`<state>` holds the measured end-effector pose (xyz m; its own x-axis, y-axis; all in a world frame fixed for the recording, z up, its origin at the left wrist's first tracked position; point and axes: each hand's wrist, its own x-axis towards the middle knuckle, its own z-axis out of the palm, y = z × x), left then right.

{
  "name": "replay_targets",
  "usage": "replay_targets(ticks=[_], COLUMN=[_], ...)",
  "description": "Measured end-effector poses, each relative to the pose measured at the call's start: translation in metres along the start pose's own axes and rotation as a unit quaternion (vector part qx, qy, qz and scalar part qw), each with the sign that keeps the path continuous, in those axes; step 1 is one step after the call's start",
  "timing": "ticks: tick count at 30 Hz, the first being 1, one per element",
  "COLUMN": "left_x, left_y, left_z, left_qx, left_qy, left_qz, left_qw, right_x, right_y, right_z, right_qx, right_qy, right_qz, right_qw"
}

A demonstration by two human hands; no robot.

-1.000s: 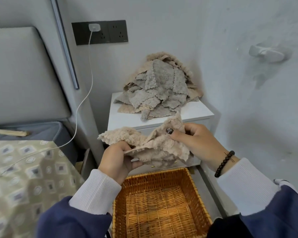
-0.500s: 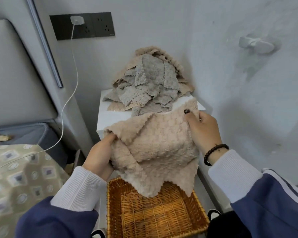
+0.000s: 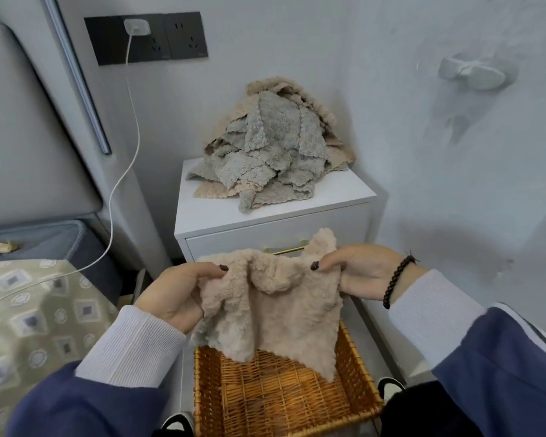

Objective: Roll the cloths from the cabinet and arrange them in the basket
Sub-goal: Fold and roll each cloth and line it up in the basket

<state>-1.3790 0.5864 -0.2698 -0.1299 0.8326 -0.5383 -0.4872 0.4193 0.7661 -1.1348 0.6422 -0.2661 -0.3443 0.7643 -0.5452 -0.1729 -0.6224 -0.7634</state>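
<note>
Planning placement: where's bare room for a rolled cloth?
The basket bottom is bare below the held cloth. On the cabinet, a front strip and right corner stay bare; the cloth pile crowds the rest.

The cloth (image 3: 275, 298) you hold is soft, fluffy beige fleece, and the pile of cloths (image 3: 275, 146) looks nubbly and matt. Below you, the basket (image 3: 281, 402) is woven wicker with a slight sheen. The cabinet (image 3: 338, 197) is smooth matt white with a shiny brass-coloured metal handle (image 3: 289, 250).
</note>
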Motion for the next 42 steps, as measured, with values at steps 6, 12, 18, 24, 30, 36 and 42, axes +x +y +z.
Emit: replay_targets(ticks=[6, 12, 18, 24, 30, 36, 42], left_x=[0.015, 0.020, 0.007, 0.007, 0.006, 0.009, 0.007], left_y=[0.000, 0.006, 0.014, 0.015, 0.015, 0.010, 0.014], left_z=[-0.014, -0.022, -0.018, -0.023, -0.026, -0.016, -0.024], left_qx=[0.192, 0.156, -0.012, 0.100, 0.185, 0.174, 0.181], left_qy=[0.090, 0.087, -0.026, 0.048, 0.079, 0.081, 0.091], left_qz=[0.189, 0.201, 0.195, 0.285, 0.326, 0.342, 0.344], left_qw=[0.959, 0.963, 0.980, 0.952, 0.924, 0.920, 0.917], right_x=[0.006, 0.011, 0.005, 0.002, 0.008, 0.006, 0.006], right_y=[-0.001, -0.005, -0.010, -0.010, -0.014, -0.014, -0.013], right_z=[-0.006, -0.016, -0.015, -0.017, -0.025, -0.018, -0.017], right_qx=[-0.131, -0.099, 0.086, -0.099, -0.001, 0.016, -0.236], right_qy=[0.169, 0.243, 0.057, 0.173, 0.224, 0.157, 0.274], right_qz=[-0.120, -0.166, -0.231, -0.216, -0.225, -0.256, -0.312], right_qw=[0.970, 0.951, 0.967, 0.956, 0.948, 0.954, 0.879])
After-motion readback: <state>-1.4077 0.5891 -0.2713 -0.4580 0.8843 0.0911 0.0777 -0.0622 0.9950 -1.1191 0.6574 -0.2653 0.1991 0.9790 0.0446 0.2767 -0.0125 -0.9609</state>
